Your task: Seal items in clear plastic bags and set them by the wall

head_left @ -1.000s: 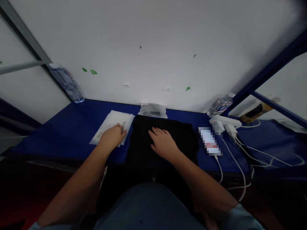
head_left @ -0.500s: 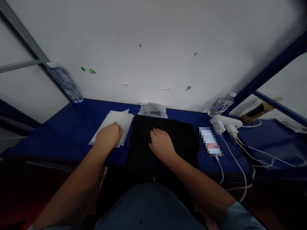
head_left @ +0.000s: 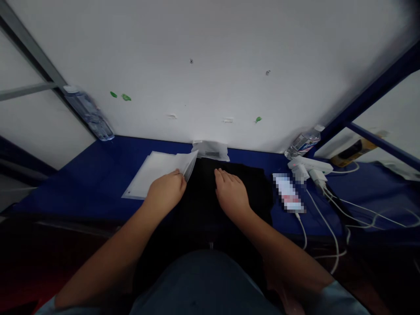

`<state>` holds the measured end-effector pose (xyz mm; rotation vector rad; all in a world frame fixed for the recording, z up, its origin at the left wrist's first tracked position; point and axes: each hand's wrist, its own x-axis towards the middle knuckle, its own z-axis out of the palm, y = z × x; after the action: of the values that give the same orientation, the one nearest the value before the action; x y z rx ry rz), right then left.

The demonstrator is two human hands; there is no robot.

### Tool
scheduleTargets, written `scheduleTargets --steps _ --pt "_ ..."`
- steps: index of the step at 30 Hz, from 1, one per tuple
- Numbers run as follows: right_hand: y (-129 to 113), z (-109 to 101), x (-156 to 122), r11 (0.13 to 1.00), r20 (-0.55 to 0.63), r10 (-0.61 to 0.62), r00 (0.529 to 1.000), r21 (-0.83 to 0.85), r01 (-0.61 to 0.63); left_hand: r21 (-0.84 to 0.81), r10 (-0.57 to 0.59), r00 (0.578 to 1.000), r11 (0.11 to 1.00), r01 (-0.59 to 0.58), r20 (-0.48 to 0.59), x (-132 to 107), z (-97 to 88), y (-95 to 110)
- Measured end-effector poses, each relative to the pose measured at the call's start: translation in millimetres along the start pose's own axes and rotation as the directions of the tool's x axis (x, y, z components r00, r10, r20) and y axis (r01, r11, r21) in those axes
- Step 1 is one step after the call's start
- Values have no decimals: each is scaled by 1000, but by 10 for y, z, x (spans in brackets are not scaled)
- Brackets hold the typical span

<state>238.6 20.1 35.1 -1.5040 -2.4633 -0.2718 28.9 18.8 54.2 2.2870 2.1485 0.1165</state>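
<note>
My left grip (head_left: 166, 191) pinches narrow on the white sheets (head_left: 154, 173), left of centre on the blue tabletop (head_left: 92, 175). My right grip (head_left: 231, 194) lies wide on the black cloth (head_left: 239, 183). A light pinch should avoid creasing the sheets.

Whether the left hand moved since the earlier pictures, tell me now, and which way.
Yes: the left hand has shifted rightward, closer to the black cloth.

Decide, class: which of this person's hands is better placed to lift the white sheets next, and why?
Left, most likely: the left hand is already on the white sheets, at their raised edge. The right hand rests on the black cloth, farther from the sheets.
</note>
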Motion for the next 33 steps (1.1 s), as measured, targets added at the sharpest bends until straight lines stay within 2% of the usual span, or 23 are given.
scheduleTargets --steps 5,8,11,16,19,22,28,33 --pt "250 -91 -168 991 -24 107 994 -75 -108 -59 72 997 996 -71 6 65 139 264" --pt "287 -8 -259 984 54 144 988 -112 -137 -89 92 996 992 -91 12 114 203 412" --pt "256 85 -299 988 98 115 988 -115 -104 -79 112 993 991 -109 36 144 264 492" --pt "246 72 -259 990 133 121 984 -87 -110 -43 220 976 975 -220 -5 178 404 410" --pt "285 19 -217 991 173 122 977 -72 -111 -57 267 963 962 -265 27 212 489 328" --pt "330 -26 -188 986 153 169 974 -38 -165 -101 262 962 962 -255 71 239 539 305" --pt "283 -120 -130 949 8 304 953 86 -304 -203 229 973 955 -217 38 271 597 384" --pt "27 -85 -58 965 33 234 972 117 -237 -245 203 979 950 -193 16 299 613 424"
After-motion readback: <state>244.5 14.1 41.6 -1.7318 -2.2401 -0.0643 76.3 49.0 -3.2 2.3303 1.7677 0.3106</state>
